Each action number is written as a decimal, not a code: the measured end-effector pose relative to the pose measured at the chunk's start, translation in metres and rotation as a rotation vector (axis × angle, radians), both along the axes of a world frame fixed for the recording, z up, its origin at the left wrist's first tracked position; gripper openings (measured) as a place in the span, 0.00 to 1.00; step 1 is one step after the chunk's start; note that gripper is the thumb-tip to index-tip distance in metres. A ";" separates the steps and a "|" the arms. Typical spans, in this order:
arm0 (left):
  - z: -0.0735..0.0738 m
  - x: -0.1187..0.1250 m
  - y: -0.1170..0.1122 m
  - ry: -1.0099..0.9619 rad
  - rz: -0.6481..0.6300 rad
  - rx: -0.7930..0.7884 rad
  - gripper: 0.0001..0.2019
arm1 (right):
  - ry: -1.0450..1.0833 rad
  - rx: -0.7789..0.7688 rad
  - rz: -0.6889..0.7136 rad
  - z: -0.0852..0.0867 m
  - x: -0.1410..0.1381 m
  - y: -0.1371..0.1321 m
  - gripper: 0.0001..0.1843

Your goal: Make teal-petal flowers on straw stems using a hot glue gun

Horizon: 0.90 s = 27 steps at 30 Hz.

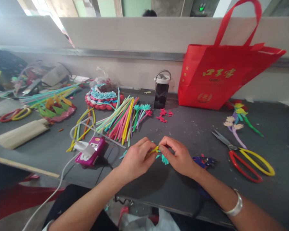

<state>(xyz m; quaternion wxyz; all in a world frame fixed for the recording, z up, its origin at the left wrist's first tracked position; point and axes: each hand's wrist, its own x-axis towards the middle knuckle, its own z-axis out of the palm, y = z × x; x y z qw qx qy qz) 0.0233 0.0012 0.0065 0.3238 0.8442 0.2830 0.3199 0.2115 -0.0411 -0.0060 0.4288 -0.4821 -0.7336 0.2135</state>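
Far left, one scissors pair (pixel 13 116); then one purple power strip (pixel 95 146), one bundle of stems (pixel 122 123), too many to count. Left hand (pixel 137 158) is back-up, fingers pinching one yellow piece (pixel 154 150) above the counter (pixel 144 187), back from its front edge. Right hand (pixel 177 155) angles in, thumb and index pinching the other end. Counter surface shows between it and second scissors (pixel 232 147), right.

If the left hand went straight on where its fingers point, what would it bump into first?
Probably the right hand: its fingertips face those of the left hand across a small yellow piece, though depth is hard to judge.
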 end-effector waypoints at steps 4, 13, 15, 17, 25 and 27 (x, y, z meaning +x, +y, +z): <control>-0.001 -0.001 -0.001 0.027 -0.029 0.133 0.08 | 0.000 -0.022 0.002 0.001 -0.001 0.000 0.09; 0.000 -0.001 0.006 -0.313 -0.116 -1.237 0.05 | -0.051 0.179 0.158 -0.001 0.000 -0.002 0.07; -0.003 -0.002 0.012 -0.334 -0.239 -1.496 0.04 | -0.107 0.249 0.185 -0.002 0.001 -0.002 0.05; -0.004 -0.003 0.015 -0.338 -0.316 -1.595 0.06 | -0.147 0.287 0.187 -0.004 0.001 -0.002 0.05; 0.005 0.002 0.003 -0.214 0.142 -0.597 0.09 | -0.032 0.129 -0.053 -0.003 0.002 0.002 0.09; 0.002 0.000 0.000 -0.131 0.164 -0.162 0.07 | -0.032 0.108 -0.089 -0.003 0.001 0.002 0.09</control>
